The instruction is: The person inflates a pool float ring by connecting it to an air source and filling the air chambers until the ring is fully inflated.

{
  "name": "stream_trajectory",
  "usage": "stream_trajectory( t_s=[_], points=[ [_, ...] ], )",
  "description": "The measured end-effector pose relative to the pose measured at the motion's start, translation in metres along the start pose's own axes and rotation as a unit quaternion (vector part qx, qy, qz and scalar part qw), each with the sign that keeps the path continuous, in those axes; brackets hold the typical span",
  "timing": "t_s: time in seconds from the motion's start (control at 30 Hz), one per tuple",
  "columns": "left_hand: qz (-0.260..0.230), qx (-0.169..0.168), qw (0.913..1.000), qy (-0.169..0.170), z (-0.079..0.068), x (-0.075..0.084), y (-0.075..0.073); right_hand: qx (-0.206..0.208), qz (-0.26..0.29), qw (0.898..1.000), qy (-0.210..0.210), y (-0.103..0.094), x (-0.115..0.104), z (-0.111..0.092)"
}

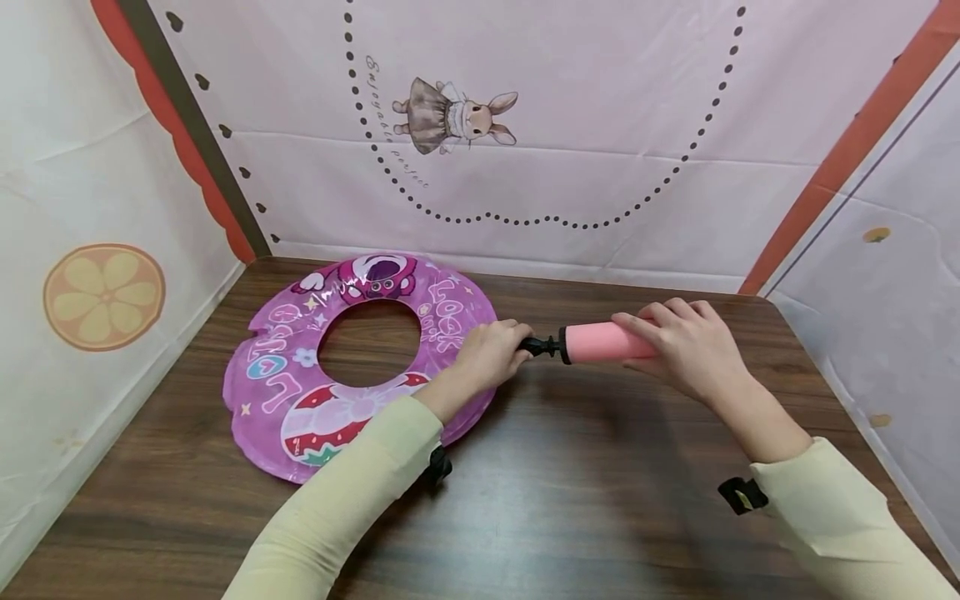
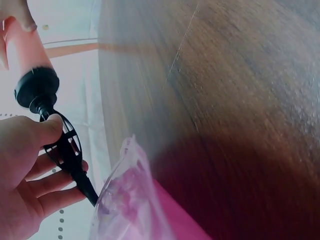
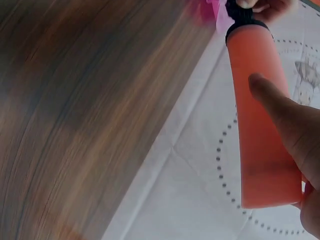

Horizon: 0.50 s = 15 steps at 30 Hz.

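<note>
A pink hand pump (image 1: 600, 342) is held level above the table, its black end toward the swim ring. My right hand (image 1: 686, 346) grips the pink barrel (image 3: 257, 145), with the thumb laid along its side. The fingers and thumb of my left hand (image 1: 487, 354) pinch the ribbed black nozzle (image 2: 67, 150). Its tapered tip ends right at the clear edge of the swim ring (image 2: 127, 200) in the left wrist view. That purple swim ring (image 1: 258, 425), printed with a bear and a strawberry, lies on the table with wrinkled edges. My left forearm crosses over its near right side.
The dark wood table (image 1: 555, 508) is bordered by pale printed cloth (image 1: 600, 108) at the back and both sides. A rabbit figure (image 1: 457, 117) is printed on the back cloth. Black straps (image 1: 742, 495) hang by both sleeves.
</note>
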<state>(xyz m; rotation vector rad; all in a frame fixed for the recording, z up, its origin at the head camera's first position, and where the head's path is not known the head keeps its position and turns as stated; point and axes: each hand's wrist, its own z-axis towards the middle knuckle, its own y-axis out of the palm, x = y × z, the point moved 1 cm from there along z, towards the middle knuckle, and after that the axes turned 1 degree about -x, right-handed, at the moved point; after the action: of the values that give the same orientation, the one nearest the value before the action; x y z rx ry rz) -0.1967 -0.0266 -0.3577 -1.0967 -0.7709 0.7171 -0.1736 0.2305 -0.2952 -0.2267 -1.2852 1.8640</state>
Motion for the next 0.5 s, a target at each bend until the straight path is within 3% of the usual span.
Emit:
stream_trajectory(
  t_s=[0.23,0.5],
  points=[
    [-0.002,-0.009,1.0,-0.001,0.001,-0.002,-0.001,-0.011,0.018,1.0,0.017,-0.021,0.027,-0.025],
    [0.009,-0.002,1.0,0.002,0.0,-0.005,0.001,-0.068,0.008,0.995,0.065,-0.049,0.057,-0.055]
  ],
)
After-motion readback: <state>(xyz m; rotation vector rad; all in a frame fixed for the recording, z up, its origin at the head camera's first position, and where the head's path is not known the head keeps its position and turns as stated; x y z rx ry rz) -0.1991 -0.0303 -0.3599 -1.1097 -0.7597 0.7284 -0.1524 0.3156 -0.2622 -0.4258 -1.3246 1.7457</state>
